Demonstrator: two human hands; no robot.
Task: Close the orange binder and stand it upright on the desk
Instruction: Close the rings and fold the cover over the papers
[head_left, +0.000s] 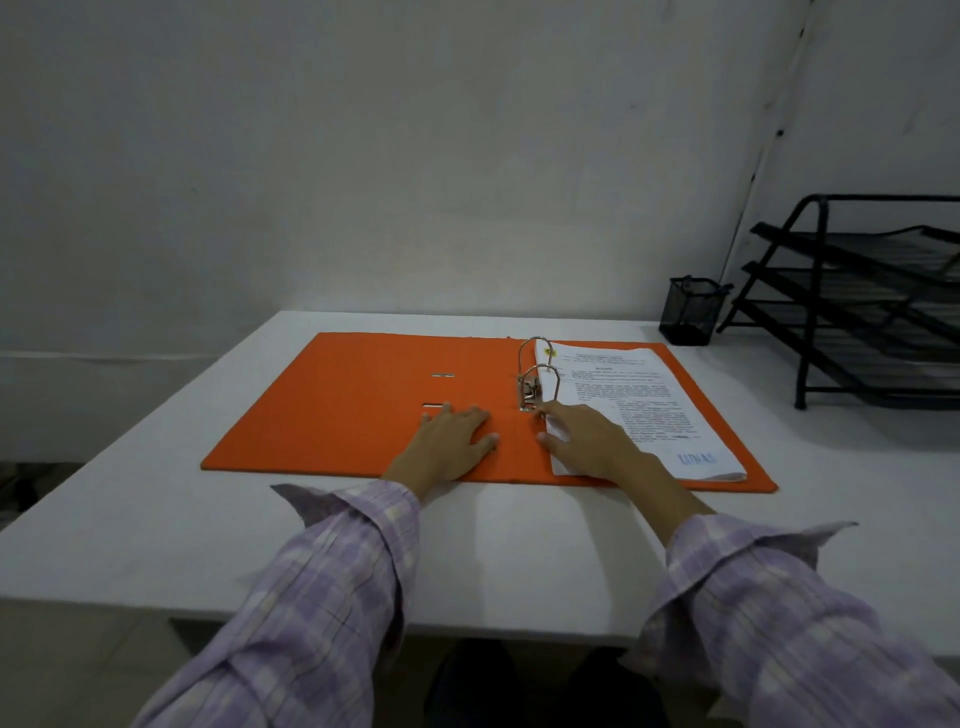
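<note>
An orange binder lies wide open and flat on the white desk. Its two metal rings stand up at the spine, and a stack of printed pages sits on the right cover. My left hand rests palm down on the left cover next to the spine, fingers spread. My right hand lies flat on the near left corner of the pages, with fingertips by the base of the ring mechanism. Neither hand grips anything.
A black mesh pen cup stands at the back right of the desk. A black tiered paper tray fills the far right. A white wall runs behind the desk. The desk's near edge is close to my body.
</note>
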